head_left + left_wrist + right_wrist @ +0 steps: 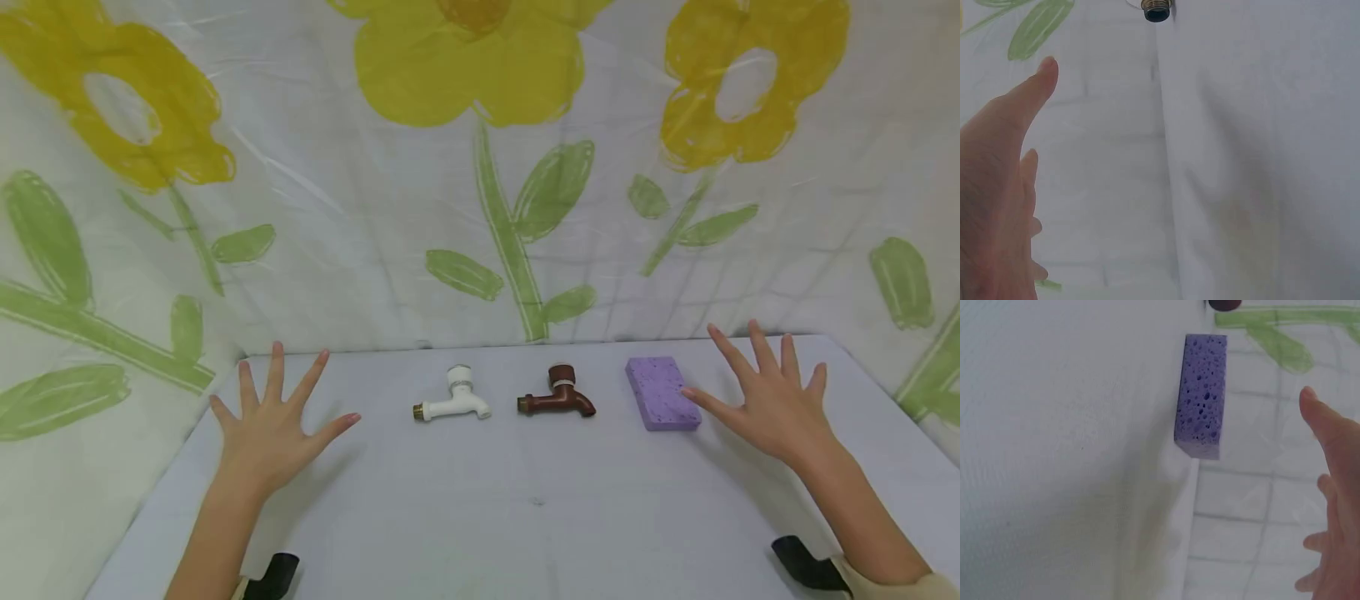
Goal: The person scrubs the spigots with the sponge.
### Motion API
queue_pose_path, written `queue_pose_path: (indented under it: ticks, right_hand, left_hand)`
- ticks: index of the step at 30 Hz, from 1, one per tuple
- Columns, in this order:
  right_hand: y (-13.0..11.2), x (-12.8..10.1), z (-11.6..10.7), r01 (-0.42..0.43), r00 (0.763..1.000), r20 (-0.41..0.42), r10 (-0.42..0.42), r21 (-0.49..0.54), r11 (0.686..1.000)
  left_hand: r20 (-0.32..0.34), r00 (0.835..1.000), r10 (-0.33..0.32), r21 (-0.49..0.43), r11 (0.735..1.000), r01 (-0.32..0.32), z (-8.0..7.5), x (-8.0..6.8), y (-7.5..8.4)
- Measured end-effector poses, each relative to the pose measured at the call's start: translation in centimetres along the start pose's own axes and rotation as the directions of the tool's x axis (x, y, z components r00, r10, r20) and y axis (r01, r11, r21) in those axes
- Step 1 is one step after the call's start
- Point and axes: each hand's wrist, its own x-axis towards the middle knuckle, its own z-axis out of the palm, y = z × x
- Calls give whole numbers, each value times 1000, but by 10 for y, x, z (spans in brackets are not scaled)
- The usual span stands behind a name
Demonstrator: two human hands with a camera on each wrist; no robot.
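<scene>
My left hand (262, 437) hovers over the left side of the table with its fingers spread wide, holding nothing. Its shadow falls on the tabletop. To its right lies a white plastic tap (453, 404) with a brass threaded end. Beside that, mid-table, is a reddish-brown tap (557, 400) of the same shape, spout to the right. A purple sponge (660, 396) lies flat right of the taps. My right hand (776, 408) is also spread, its thumb tip overlapping the sponge's right edge in the head view. In the right wrist view the sponge (1202, 390) stands apart from that hand's thumb.
The white table (480, 517) backs onto a hanging white sheet (337, 208) painted with yellow flowers and green leaves. Black straps (810, 567) sit at both wrists.
</scene>
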Motion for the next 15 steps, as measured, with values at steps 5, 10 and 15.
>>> queue_pose_path:
  ticks: [5, 10, 15]
  right_hand:
    - [-3, 5, 1, 5, 1000, 20, -5, 0, 1000]
    - [-9, 12, 1, 8, 999, 33, -9, 10, 1000]
    - [-15, 19, 0, 10, 999, 53, -11, 30, 1000]
  left_hand:
    - [-2, 1000, 13, -1, 1000, -13, 0, 6, 11]
    - [-2, 999, 35, -37, 999, -35, 4, 13, 23]
    - [3, 998, 60, -93, 994, -59, 11, 21, 38]
